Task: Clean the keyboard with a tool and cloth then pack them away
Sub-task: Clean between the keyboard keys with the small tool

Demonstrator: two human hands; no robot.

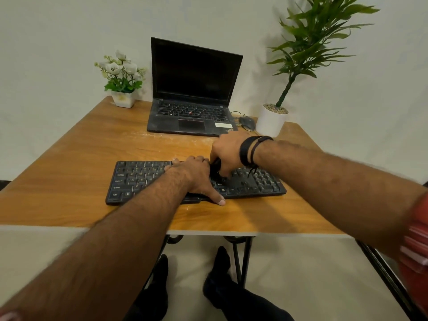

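- The keyboard (194, 181) is a flat black plastic slab with rows of low square keys; it lies across the near middle of the table (69, 177), slightly skewed, its right end a little farther away.
- The table has a smooth wood-grain top in warm orange-brown with a pale edge band, and stands on thin black metal legs.
- The left hand (194, 174) lies palm down across the middle of the keyboard, fingers straight and spread over the far keys, thumb stretched over the near edge so that its tip rests on the table; it holds nothing.
- The right hand (228, 156) arches over the keys just right of the left one, fingers curled down round a small black tool (215, 169), whose shape is mostly hidden; its lower end meets the keys.
- Two black bands (251, 149) circle the right wrist.
- At the far edge, a dusty black laptop (192, 89) stands open with a dark screen; a dark mouse (247, 122) with a thin cable lies just to its right.
- A small square white pot (122, 99) at far left holds white flowers with green leaves.
- A round white pot (271, 121) at far right, topped with pebbles, holds a tall leafy plant.
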